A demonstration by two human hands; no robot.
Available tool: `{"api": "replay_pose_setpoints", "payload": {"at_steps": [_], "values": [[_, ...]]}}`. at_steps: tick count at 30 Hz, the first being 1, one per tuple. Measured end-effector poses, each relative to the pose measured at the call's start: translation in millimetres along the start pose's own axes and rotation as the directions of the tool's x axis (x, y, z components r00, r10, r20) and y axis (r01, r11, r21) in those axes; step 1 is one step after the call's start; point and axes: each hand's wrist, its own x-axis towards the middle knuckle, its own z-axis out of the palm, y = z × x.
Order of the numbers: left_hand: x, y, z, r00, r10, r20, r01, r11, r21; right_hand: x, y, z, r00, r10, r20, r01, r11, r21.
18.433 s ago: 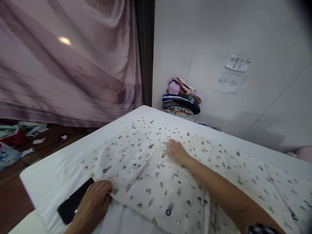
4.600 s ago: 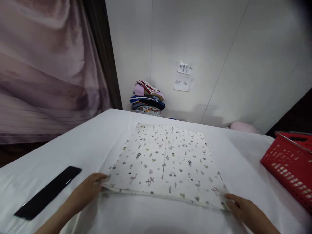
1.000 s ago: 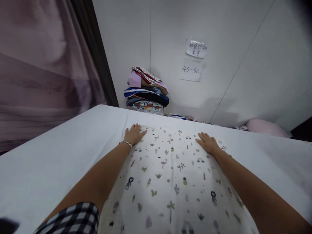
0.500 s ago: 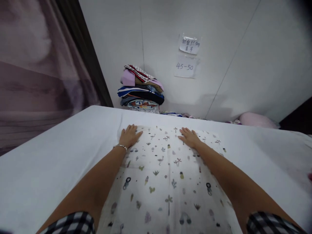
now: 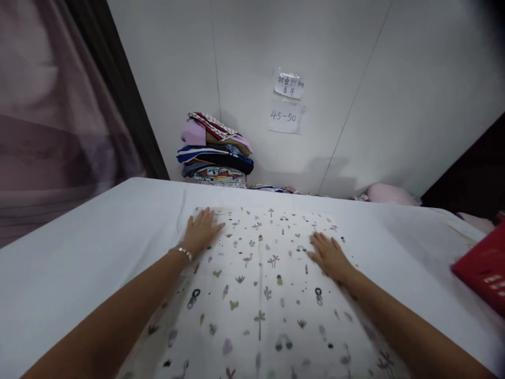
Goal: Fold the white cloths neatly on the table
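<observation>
A folded white cloth (image 5: 260,284) printed with small plants and figures lies flat on the white-covered table (image 5: 98,252). My left hand (image 5: 200,231) rests open and flat on the cloth's far left corner; a thin bracelet circles that wrist. On the right half of the cloth, nearer to me than the left, my right hand (image 5: 329,255) presses down with its fingers stretched out. Both forearms reach across the cloth.
A stack of folded clothes (image 5: 215,152) stands against the white wall behind the table. Two paper notes (image 5: 288,100) hang on the wall, one reading 45-50. A red basket (image 5: 483,271) shows at the right edge. A pink bundle (image 5: 389,193) lies behind the table. A curtain (image 5: 47,105) hangs at left.
My right hand has slid back toward me and rightward over the cloth. The left hand stays on the far left corner. The view has shifted, bringing the red basket into sight.
</observation>
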Motion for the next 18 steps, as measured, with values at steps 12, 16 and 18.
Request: {"api": "replay_pose_setpoints", "payload": {"at_steps": [12,16,18], "values": [[-63,13,-6.7,0.979,0.177,0.102,-0.168,0.982,-0.087,-36,7,-4,0.997,0.066,0.05,-0.068,0.997,0.031],[-91,20,-16.8,0.99,0.095,0.106,-0.09,0.995,-0.049,-55,-7,-4,0.989,0.133,0.06,-0.134,0.991,0.001],[-126,13,-15.6,0.987,0.148,0.066,-0.145,0.988,-0.055,-83,-12,3,0.992,0.124,0.025,-0.124,0.992,0.001]]}}
